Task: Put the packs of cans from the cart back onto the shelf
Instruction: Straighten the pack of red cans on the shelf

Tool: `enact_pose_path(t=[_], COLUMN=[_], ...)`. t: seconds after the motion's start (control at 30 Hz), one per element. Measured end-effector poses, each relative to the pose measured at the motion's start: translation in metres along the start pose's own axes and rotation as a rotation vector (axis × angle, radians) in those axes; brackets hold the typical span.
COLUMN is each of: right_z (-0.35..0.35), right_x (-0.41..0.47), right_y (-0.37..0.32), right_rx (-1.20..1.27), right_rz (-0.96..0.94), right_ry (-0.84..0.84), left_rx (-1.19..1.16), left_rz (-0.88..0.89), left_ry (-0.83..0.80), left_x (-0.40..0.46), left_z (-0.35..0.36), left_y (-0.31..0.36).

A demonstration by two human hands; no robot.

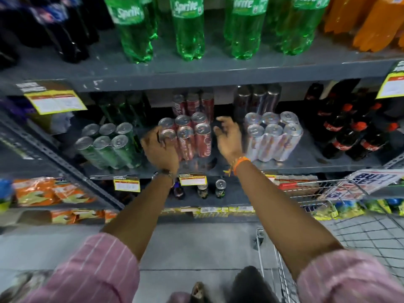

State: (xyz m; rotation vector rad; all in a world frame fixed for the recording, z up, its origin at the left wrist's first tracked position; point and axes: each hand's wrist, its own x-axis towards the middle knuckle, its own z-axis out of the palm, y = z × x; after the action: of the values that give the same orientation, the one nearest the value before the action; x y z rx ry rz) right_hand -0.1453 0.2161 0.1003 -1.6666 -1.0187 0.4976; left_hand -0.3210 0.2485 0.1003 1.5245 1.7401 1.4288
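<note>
A shrink-wrapped pack of red cola cans point(192, 136) stands on the grey middle shelf point(306, 160). My left hand point(158, 149) rests against the pack's near left corner, fingers curled on a can top. My right hand point(228, 137) hovers just right of the pack, fingers spread and apart from it. A pack of green cans point(109, 145) stands to the left and a pack of silver cans point(272, 136) to the right. The wire cart point(328, 193) is at the lower right; its inside is mostly out of view.
Green Sprite bottles point(190, 29), dark bottles and orange bottles fill the upper shelf. Cola bottles point(354, 136) stand right of the silver pack. More cans stand behind the packs. Single cans point(220, 188) and snack bags point(43, 193) occupy lower shelves. Yellow price tags hang on shelf edges.
</note>
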Motion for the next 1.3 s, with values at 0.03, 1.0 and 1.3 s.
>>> enact_pose_path(t=[0.03, 1.0, 1.3], right_z=[0.009, 0.002, 0.001], right_x=[0.005, -0.030, -0.034], right_y=[0.000, 0.003, 0.002], right_rx=[-0.020, -0.175, -0.182], right_rz=[0.065, 0.124, 0.118], right_ry=[-0.094, -0.279, -0.262], left_rx=[0.018, 0.002, 0.006], left_rz=[-0.043, -0.014, -0.028], left_ry=[-0.069, -0.613, -0.606], left_x=[0.008, 0.020, 0.020], left_z=[-0.001, -0.019, -0.018], left_y=[-0.008, -0.040, -0.039])
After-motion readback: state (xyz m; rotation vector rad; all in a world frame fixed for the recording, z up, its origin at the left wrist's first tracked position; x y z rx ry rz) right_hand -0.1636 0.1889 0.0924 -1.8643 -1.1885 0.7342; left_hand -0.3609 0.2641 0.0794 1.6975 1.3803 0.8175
